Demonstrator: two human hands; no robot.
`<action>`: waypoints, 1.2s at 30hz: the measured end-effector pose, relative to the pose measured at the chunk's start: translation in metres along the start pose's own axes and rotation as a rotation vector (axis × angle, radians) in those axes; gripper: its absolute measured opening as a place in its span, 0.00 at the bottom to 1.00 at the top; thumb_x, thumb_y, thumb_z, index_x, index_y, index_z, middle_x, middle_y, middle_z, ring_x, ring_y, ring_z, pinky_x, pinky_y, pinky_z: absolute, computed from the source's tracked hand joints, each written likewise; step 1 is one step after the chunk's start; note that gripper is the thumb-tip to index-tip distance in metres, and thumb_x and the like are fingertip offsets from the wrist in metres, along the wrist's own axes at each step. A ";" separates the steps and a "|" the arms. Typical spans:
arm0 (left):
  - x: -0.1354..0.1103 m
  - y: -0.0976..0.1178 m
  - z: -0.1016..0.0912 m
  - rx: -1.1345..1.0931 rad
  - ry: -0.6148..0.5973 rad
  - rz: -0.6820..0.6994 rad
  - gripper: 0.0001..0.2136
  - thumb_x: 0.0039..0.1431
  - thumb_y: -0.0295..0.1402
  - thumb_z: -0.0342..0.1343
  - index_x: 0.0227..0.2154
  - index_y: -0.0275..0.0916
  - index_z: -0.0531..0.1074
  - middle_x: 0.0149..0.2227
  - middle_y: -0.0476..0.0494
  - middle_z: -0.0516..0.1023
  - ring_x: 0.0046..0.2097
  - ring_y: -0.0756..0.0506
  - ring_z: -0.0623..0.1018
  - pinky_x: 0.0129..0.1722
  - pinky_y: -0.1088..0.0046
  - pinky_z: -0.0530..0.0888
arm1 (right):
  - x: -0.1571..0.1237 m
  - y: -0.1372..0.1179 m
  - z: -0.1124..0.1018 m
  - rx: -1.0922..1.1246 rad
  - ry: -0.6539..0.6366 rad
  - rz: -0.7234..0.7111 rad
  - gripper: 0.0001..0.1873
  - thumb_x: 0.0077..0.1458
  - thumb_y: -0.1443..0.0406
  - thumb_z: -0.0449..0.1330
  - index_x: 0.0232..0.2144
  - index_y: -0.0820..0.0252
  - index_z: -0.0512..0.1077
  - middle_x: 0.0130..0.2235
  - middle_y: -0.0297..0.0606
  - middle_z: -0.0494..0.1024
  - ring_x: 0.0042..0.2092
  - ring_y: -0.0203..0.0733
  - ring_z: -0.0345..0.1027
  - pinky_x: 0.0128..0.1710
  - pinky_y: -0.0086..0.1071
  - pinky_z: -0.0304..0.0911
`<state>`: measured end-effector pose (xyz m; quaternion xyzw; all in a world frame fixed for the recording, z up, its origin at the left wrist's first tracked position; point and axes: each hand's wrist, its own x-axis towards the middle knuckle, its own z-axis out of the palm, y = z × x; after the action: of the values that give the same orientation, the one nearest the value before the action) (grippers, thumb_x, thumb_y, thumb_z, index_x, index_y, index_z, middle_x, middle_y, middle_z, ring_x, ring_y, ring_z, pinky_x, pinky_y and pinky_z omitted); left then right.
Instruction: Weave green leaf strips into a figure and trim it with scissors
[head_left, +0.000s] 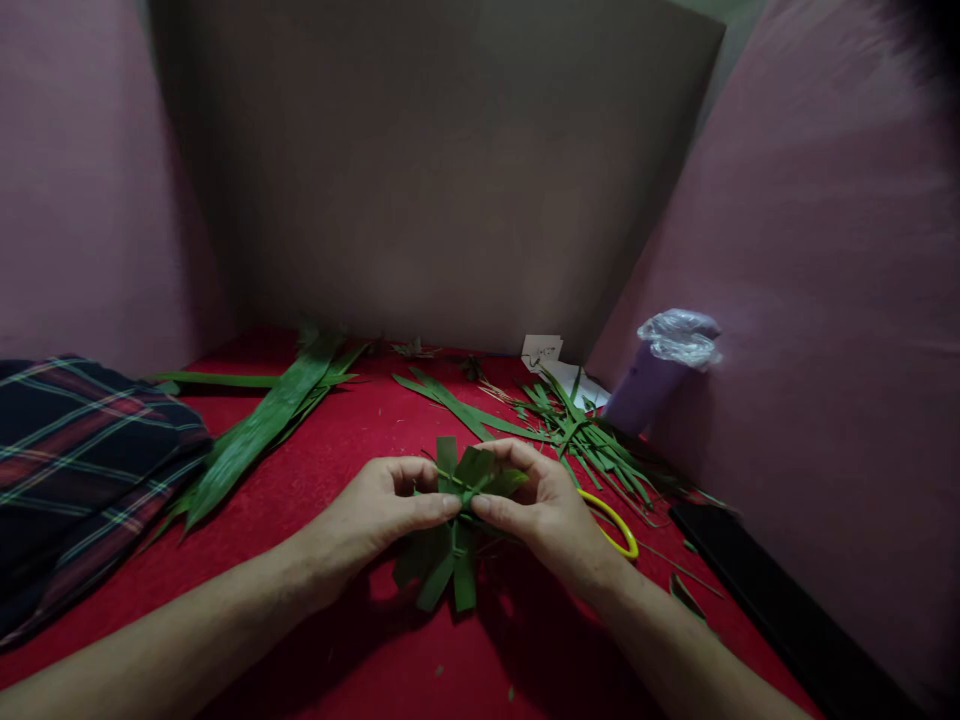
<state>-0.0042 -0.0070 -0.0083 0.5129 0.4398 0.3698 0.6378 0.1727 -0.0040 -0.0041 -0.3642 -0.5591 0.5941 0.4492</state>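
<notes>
Leaf piece: green, strip-ended, held in the lower centre of the frame, its strips fanning up and down from the middle.
Loosening at the centre: the strips seem held mainly by pressure where the thumbs press; if either thumb eased off, the folds could spring apart.
Tearing: flat leaf looks likely to split along its grain, so pulling the two hands apart too hard could rip a strip.
Slipping strips: several lower ends hang free below the thumbs; a brush against the red surface could bend them out of line.
Snagging: the yellow loop lies just beside the right wrist, so a swing toward the right of the frame could knock it.
Left hand: closed in a pinch, thumb in front and fingers curled behind, gripping the leaf piece.
Right hand: likewise pinched, thumb on the near side, fingers reaching across behind the upper strips.
Forearms: rising from the lower left and lower right corners, converging at the lower centre, thumb tips almost meeting, backs of the hands turned outward.
</notes>
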 end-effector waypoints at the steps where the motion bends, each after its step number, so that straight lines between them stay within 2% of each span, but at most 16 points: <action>1: 0.000 -0.001 0.000 -0.009 -0.003 0.000 0.10 0.44 0.37 0.62 0.26 0.36 0.73 0.24 0.47 0.77 0.24 0.50 0.74 0.25 0.76 0.68 | 0.000 0.000 0.000 -0.001 -0.001 0.005 0.18 0.39 0.66 0.67 0.35 0.59 0.67 0.30 0.32 0.74 0.31 0.37 0.69 0.33 0.32 0.63; 5: 0.000 -0.002 0.001 -0.037 0.045 -0.023 0.09 0.43 0.36 0.63 0.24 0.36 0.72 0.22 0.48 0.76 0.24 0.50 0.74 0.25 0.75 0.68 | 0.002 0.002 -0.002 -0.048 0.017 0.019 0.18 0.43 0.63 0.65 0.38 0.59 0.67 0.28 0.31 0.72 0.27 0.34 0.67 0.29 0.30 0.62; 9: -0.001 -0.001 0.003 -0.038 0.091 -0.028 0.08 0.43 0.34 0.63 0.24 0.36 0.71 0.23 0.48 0.76 0.23 0.50 0.74 0.24 0.76 0.68 | 0.003 0.003 -0.003 -0.053 -0.017 0.035 0.21 0.40 0.64 0.66 0.39 0.59 0.66 0.30 0.32 0.73 0.29 0.37 0.68 0.32 0.33 0.63; 16: -0.001 0.002 0.001 -0.043 0.015 -0.023 0.12 0.49 0.39 0.59 0.31 0.36 0.72 0.27 0.45 0.77 0.28 0.48 0.76 0.27 0.74 0.69 | 0.001 0.002 -0.001 -0.078 0.031 -0.012 0.17 0.41 0.68 0.65 0.36 0.58 0.67 0.31 0.33 0.74 0.31 0.37 0.68 0.33 0.33 0.64; 24: 0.000 -0.002 0.003 -0.003 0.062 -0.021 0.09 0.45 0.34 0.62 0.29 0.35 0.73 0.22 0.48 0.75 0.20 0.54 0.70 0.19 0.80 0.64 | -0.001 0.003 0.002 -0.155 0.017 -0.020 0.14 0.42 0.66 0.63 0.35 0.58 0.67 0.30 0.33 0.74 0.31 0.38 0.68 0.31 0.33 0.64; 30: -0.001 -0.002 0.003 -0.054 0.019 -0.026 0.10 0.48 0.37 0.60 0.29 0.35 0.74 0.24 0.46 0.76 0.23 0.52 0.73 0.21 0.79 0.66 | 0.001 0.004 0.000 -0.106 0.007 -0.031 0.15 0.42 0.67 0.64 0.35 0.58 0.67 0.30 0.33 0.74 0.31 0.37 0.67 0.32 0.32 0.63; 33: -0.001 -0.002 0.003 -0.081 -0.040 -0.002 0.13 0.46 0.36 0.62 0.34 0.36 0.74 0.30 0.42 0.79 0.29 0.48 0.77 0.27 0.76 0.71 | 0.001 0.004 0.001 -0.083 -0.002 -0.019 0.16 0.41 0.68 0.64 0.35 0.58 0.67 0.30 0.33 0.74 0.31 0.37 0.68 0.32 0.32 0.63; 36: -0.001 -0.003 0.003 -0.082 -0.040 0.007 0.16 0.43 0.33 0.64 0.37 0.36 0.74 0.33 0.40 0.80 0.31 0.46 0.78 0.28 0.75 0.72 | 0.000 0.005 0.001 -0.088 -0.005 -0.012 0.16 0.42 0.67 0.63 0.36 0.58 0.66 0.30 0.32 0.73 0.30 0.37 0.67 0.31 0.31 0.63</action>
<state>-0.0016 -0.0098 -0.0104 0.4950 0.4097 0.3796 0.6656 0.1707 -0.0041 -0.0084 -0.3789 -0.5879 0.5672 0.4348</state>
